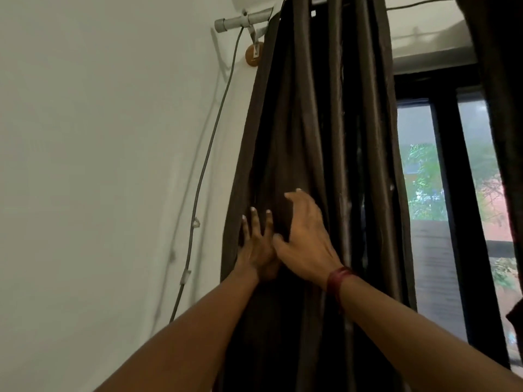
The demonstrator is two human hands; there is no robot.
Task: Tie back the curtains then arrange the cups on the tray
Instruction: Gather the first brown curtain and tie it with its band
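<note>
A dark brown curtain (319,114) hangs in bunched folds from a grey rod (240,21), pushed to the left side of the window. My left hand (256,244) lies on the curtain's left folds with its fingers straight and spread. My right hand (304,236), with a red band on the wrist, curls its fingers and thumb round a fold in the middle of the curtain, just beside the left hand. A second dark curtain (501,108) hangs at the right edge of the view. No cups or tray are in view.
A white wall (99,165) fills the left, with a grey cable (208,154) clipped down it and a round wooden knob (254,53) under the rod bracket. The black-framed window (444,176) shows trees outside.
</note>
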